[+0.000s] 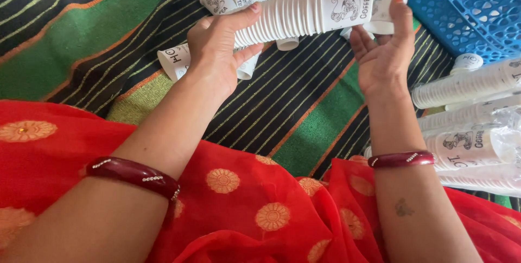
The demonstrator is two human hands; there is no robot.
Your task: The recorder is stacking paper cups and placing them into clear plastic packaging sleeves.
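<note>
Stacking step: left hand (217,51) clamped on nested paper cup stack (304,16), held sideways over striped mat (282,106). Right hand (382,51) fingers apart, palm open, touching stack's wide end. Next prob needs another loose cup (175,59) aligned w/ that end.

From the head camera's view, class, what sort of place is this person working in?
Probably a home or small workshop floor where paper cups are sorted. A striped mat covers the ground, both hands hold a nested cup stack, bagged cup stacks lie alongside, and a blue plastic basket stands nearby.
</note>
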